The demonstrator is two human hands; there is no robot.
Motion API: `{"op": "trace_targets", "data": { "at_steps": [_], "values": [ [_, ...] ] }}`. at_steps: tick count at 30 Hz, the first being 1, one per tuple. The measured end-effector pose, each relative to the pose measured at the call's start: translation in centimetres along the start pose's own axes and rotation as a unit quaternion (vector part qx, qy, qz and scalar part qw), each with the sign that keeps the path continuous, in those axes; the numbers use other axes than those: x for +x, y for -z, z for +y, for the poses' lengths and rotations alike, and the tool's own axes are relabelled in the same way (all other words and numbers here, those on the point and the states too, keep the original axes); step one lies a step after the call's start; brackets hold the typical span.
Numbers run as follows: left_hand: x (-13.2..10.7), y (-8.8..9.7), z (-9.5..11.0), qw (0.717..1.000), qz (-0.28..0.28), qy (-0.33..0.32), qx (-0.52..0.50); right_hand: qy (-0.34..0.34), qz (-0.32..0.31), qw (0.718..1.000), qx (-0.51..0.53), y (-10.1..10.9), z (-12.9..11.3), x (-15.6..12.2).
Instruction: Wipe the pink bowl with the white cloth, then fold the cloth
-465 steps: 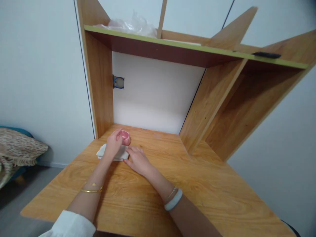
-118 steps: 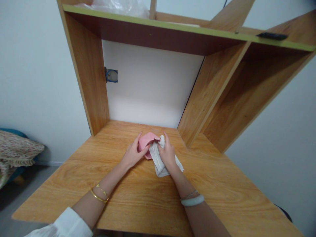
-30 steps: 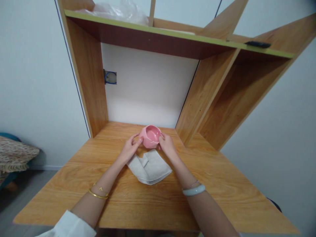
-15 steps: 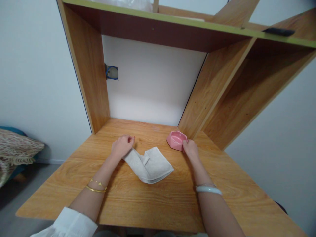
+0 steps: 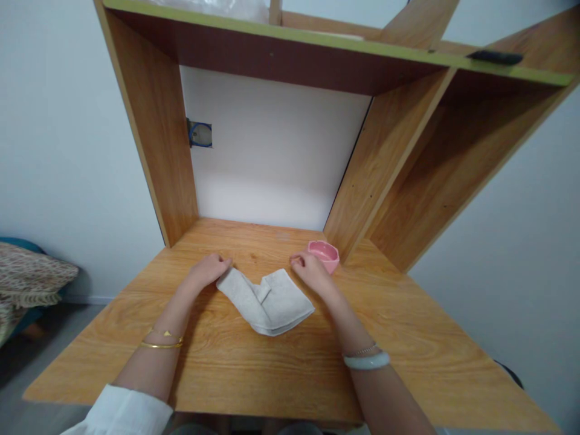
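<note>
A light grey cloth (image 5: 278, 302), partly folded over itself with a small raised flap, lies on the wooden desk. At its upper left corner is my left hand (image 5: 209, 270), fingers closed against the edge; the exact grip is partly hidden. My right hand (image 5: 312, 270) hovers just beyond the cloth's upper right corner, its fingers loosely bent and apart with nothing visible between them. Behind that hand stands a pink faceted bowl (image 5: 327, 255), partly covered by it, beside the upright divider.
The wooden desktop (image 5: 263, 380) runs back to a white panel (image 5: 276, 151) with an open socket box (image 5: 200, 134). A wooden divider (image 5: 376, 169) rises at right, and a shelf (image 5: 272, 54) spans overhead. A patterned fringed fabric (image 5: 31, 272) is at far left.
My right hand has let go of the pink bowl and moved left toward the cloth. My left hand has shifted slightly left, uncovering more of the cloth's corner. The view has shifted a little.
</note>
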State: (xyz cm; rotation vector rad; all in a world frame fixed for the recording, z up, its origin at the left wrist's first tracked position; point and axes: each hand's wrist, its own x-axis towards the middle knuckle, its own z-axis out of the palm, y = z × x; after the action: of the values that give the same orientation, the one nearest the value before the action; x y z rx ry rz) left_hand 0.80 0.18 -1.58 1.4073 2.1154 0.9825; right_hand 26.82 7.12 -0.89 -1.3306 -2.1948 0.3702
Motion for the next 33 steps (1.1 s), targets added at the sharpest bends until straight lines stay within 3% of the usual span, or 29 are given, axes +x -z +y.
{"op": "trace_targets", "data": {
  "at_steps": [5,10,15,19,26,28,33],
  "values": [
    [0.0,-0.2,-0.2,0.998,-0.057,-0.019,-0.023,0.019,-0.038,0.999,0.026,-3.2,-0.2,-0.6],
    [-0.2,-0.1,0.3,0.996,-0.07,-0.037,-0.039,-0.002,-0.028,0.999,0.038,-3.3,0.2,-0.5],
    [0.0,0.3,0.8,0.998,0.02,-0.053,-0.036,-0.053,0.033,0.998,0.027,-2.3,0.8,-0.1],
    [0.1,-0.1,1.0,0.987,0.118,-0.106,-0.016,-0.082,0.094,0.992,0.002,-1.5,1.2,-0.1],
    [0.5,-1.8,0.8,0.966,0.177,-0.189,-0.02,-0.088,0.141,0.985,-0.055,-0.9,1.0,-0.5],
    [0.7,-1.7,0.7,0.971,0.169,-0.168,-0.003,-0.084,0.141,0.984,-0.068,-0.7,0.9,-0.6],
    [0.6,-0.5,0.1,0.99,0.079,-0.032,0.112,-0.059,0.123,0.986,-0.098,0.1,0.3,-0.7]
  ]
}}
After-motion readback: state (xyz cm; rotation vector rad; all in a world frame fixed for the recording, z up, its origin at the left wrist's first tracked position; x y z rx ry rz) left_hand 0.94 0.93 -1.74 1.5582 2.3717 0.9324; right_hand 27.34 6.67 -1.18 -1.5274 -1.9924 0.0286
